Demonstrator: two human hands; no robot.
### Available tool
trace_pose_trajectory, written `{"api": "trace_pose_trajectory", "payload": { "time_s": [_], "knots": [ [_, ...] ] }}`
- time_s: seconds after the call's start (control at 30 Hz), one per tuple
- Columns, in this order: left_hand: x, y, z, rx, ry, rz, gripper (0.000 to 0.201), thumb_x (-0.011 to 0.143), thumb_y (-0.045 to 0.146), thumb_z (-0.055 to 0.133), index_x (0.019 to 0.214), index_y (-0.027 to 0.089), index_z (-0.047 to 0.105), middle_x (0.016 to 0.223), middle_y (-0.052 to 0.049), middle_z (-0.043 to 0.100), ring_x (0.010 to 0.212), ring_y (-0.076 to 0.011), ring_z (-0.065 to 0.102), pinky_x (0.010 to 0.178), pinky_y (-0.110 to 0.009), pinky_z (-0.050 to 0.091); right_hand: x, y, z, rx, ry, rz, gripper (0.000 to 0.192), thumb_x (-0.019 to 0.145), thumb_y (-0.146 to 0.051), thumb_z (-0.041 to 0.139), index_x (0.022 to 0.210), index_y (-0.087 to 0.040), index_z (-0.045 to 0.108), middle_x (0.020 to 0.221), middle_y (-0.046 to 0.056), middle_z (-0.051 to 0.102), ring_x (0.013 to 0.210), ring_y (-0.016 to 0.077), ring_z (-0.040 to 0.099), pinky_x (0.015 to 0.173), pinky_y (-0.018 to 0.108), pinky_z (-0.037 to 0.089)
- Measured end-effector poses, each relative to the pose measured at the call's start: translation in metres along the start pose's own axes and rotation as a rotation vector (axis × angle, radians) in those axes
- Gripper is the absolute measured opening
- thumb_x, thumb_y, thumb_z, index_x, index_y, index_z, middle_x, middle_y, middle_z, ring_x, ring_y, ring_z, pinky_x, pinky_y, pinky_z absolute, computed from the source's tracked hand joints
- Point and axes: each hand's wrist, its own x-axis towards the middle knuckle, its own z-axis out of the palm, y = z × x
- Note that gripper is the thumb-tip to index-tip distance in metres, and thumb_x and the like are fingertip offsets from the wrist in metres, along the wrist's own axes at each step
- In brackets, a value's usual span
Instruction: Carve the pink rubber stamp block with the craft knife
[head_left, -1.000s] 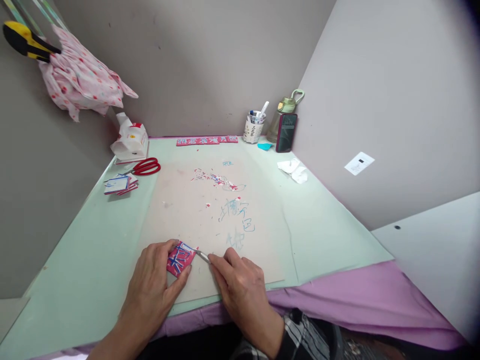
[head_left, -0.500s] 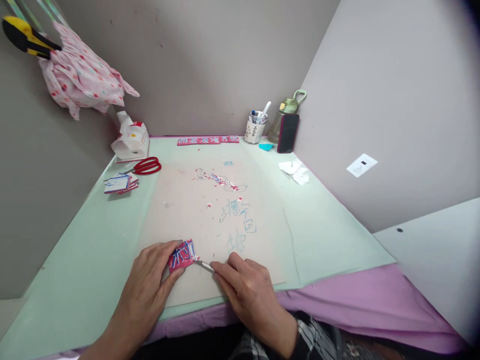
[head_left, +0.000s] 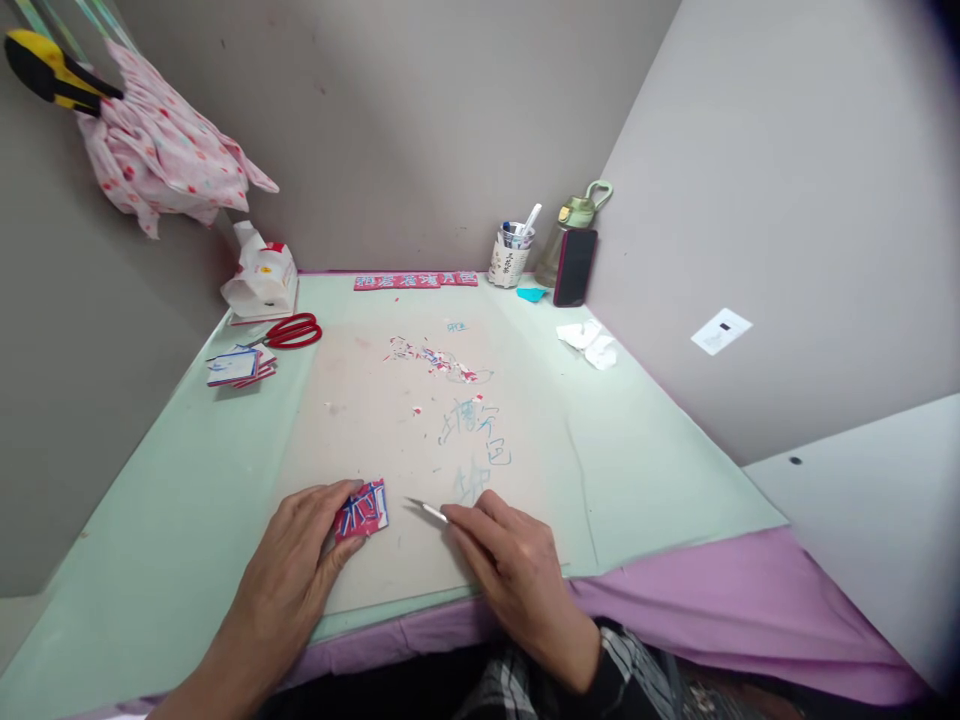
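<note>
Between the thumb and fingers of my left hand (head_left: 304,535) is a small red square (head_left: 363,510) with a blue-outlined character on it, held down on the beige board (head_left: 330,590). My right hand (head_left: 514,565) grips a thin carving knife (head_left: 427,510) like a pen. The blade points left and is a short gap away from the square's right edge. Red and white shavings (head_left: 442,362) lie scattered farther up the board, near blue handwriting (head_left: 469,415).
At left are red-handled scissors (head_left: 294,331), a stack of squares (head_left: 236,367) and a tissue pack (head_left: 264,280). Along the back stand a strip of carved squares (head_left: 416,281), a pen jar (head_left: 511,255), a bottle (head_left: 559,245) and a phone (head_left: 576,268). Crumpled tissue (head_left: 589,343) lies at right.
My right hand has drawn the knife away from the square, to the right and slightly up. My left hand keeps hold of the square in nearly the same place.
</note>
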Motion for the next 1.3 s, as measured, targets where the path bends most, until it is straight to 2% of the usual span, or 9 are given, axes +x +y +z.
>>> {"api": "trace_pose_trajectory", "payload": {
  "time_s": [0.23,0.6,0.83,1.0,1.3],
  "knots": [
    [0.006,0.005,0.001,0.014,0.022,-0.031,0.05,0.104,0.055,0.048,0.143,0.023,0.045,0.13,-0.01,0.06,0.119,-0.0317,0.056,0.1,-0.048,0.048,0.002,-0.007,-0.004,-0.004,-0.114,-0.073,0.03,0.111,-0.034,0.043,0.111,-0.025,0.072,0.082,0.001,0.063,0.064,0.0171,0.057,0.062,0.03,0.038],
    [0.01,-0.001,0.001,-0.03,-0.026,-0.051,0.044,0.104,0.055,0.048,0.141,0.031,0.052,0.125,-0.007,0.059,0.119,-0.0313,0.056,0.1,-0.049,0.049,0.004,-0.005,-0.001,-0.053,-0.144,-0.082,0.018,0.107,-0.029,0.054,0.109,-0.025,0.071,0.082,0.0,0.062,0.064,0.0166,0.054,0.062,0.029,0.036],
    [0.013,-0.002,-0.002,-0.072,-0.049,-0.081,0.044,0.103,0.058,0.048,0.136,0.031,0.058,0.121,-0.006,0.062,0.115,-0.0305,0.059,0.098,-0.048,0.052,0.007,-0.006,0.002,-0.088,-0.125,-0.112,0.016,0.106,-0.027,0.056,0.108,-0.024,0.072,0.081,0.0,0.061,0.063,0.017,0.052,0.061,0.03,0.036],
    [0.014,-0.001,-0.004,-0.126,-0.077,-0.128,0.042,0.102,0.057,0.051,0.135,0.031,0.059,0.123,-0.006,0.063,0.117,-0.0311,0.059,0.1,-0.049,0.051,0.009,-0.007,-0.002,-0.074,-0.191,-0.091,0.012,0.104,-0.026,0.061,0.108,-0.024,0.072,0.082,-0.001,0.062,0.064,0.0161,0.054,0.061,0.03,0.037],
    [0.016,-0.001,-0.006,-0.149,-0.088,-0.12,0.044,0.101,0.059,0.052,0.134,0.03,0.061,0.122,-0.006,0.064,0.115,-0.0309,0.06,0.098,-0.049,0.051,0.01,-0.006,0.001,-0.098,-0.174,-0.103,0.016,0.106,-0.026,0.056,0.107,-0.024,0.072,0.082,0.0,0.062,0.063,0.0165,0.053,0.061,0.031,0.035]
  ]
}}
